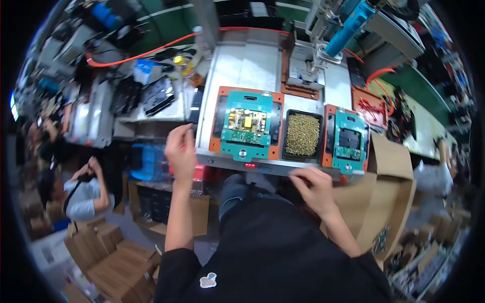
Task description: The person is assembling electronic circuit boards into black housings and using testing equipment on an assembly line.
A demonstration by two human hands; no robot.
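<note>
My left hand (181,151) is raised just left of the metal bench's front edge, its fingers curled together; whatever they may pinch is too small to see. Past the front edge, below the screw tray, my right hand (316,189) has its fingertips drawn together, slightly blurred, and I cannot make out anything in them. A teal fixture (232,97) on an orange base carries a circuit board (247,121) with yellow parts. To its right is a black tray full of small brass-coloured screws (302,134). Further right lies a smaller teal fixture (347,119) with a dark part and a green board.
A blue electric screwdriver (348,28) hangs over the bench at the upper right. An orange hose (146,52) runs along the back. An open cardboard box (366,202) stands at the right; a yellow-capped bottle (184,66) is at the left. Another person (91,194) sits at far left.
</note>
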